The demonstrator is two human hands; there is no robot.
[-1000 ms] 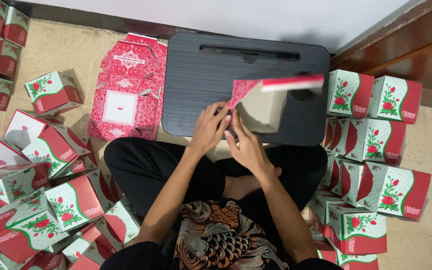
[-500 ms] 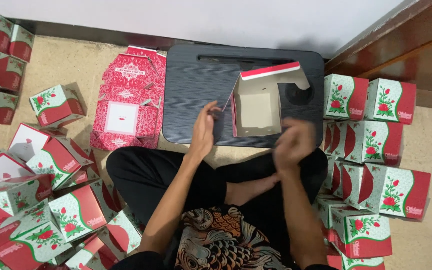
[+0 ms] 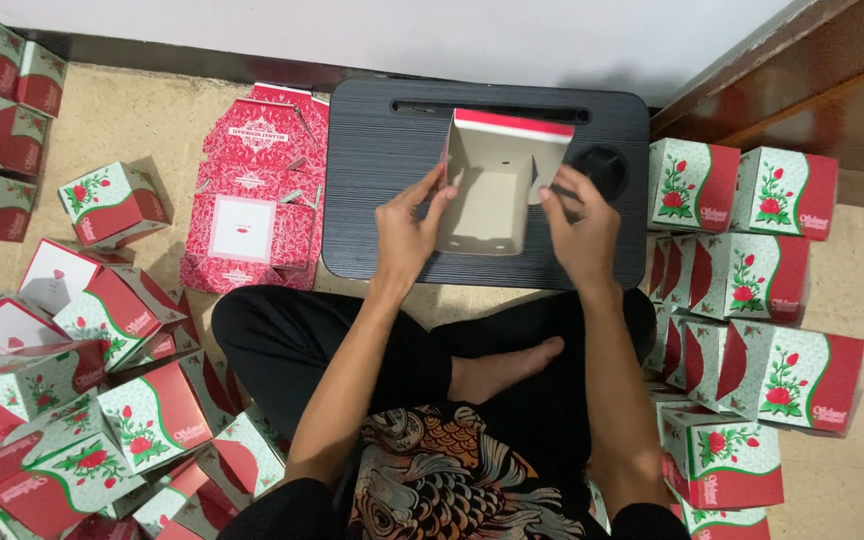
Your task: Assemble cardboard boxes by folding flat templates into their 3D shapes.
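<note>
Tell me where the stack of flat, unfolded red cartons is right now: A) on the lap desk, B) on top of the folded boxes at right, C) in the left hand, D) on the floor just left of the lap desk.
D: the flat cartons lie on the floor against the left edge of the lap desk.

Open carton (image 3: 492, 195) is plain tan inside with a red top edge. Lap desk (image 3: 392, 150) is black with fine stripes. Flat blanks (image 3: 252, 190) are red with white ornament. Finished boxes (image 3: 787, 375) are pale green and red with rose prints.
</note>
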